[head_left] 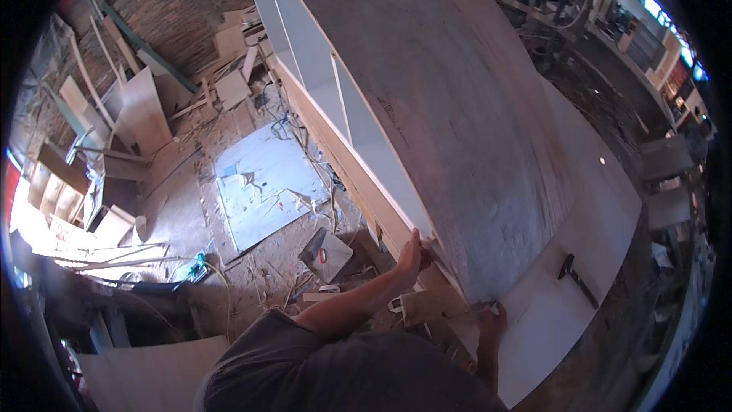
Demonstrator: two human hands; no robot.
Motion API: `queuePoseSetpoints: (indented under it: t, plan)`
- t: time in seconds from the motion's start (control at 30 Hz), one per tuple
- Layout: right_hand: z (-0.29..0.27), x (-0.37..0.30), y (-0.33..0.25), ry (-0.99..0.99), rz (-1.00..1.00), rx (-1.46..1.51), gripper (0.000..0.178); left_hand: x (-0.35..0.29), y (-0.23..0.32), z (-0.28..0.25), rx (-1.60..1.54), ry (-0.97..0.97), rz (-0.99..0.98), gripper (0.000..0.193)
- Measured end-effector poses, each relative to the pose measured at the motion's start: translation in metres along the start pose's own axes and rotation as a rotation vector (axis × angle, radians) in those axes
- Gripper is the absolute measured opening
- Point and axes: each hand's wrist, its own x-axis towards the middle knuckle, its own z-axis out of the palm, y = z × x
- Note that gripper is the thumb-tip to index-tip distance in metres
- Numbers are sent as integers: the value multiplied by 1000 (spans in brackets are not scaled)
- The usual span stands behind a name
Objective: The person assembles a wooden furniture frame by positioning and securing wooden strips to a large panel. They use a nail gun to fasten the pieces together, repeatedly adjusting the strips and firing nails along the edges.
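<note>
A large wooden cabinet (450, 99) lies before me, with a broad brown panel on top and pale compartments (324, 88) showing along its left side. My left hand (410, 257) rests against the near left corner of the cabinet, its fingers stretched out along the edge. At the near end of the brown panel, my right hand (492, 323) is closed, fingertips pinched together by the panel's edge. Whatever is between them is too small to make out. To the right of that hand, a dark hammer (577, 281) lies on a white board (545, 301) beneath the cabinet.
A white sheet (267, 183) with scraps on it lies on the littered floor at left. Wood offcuts (232, 88) and leaning boards (145, 111) stand near the brick wall (175, 15). A green power tool (197, 268) with a cord sits at lower left.
</note>
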Motion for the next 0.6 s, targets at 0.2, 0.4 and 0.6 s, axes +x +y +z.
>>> queuePoseSetpoints:
  t: [0.2,0.4,0.6]
  plan:
    - [-20,26,9,-88,74,-119,58,-10,3,33,-3,261,-185,77]
    - [-28,44,6,-323,135,-40,51,-6,-33,22,-227,144,-364,88]
    - [-16,39,-42,-186,340,50,51,-21,-43,40,-355,27,-235,87]
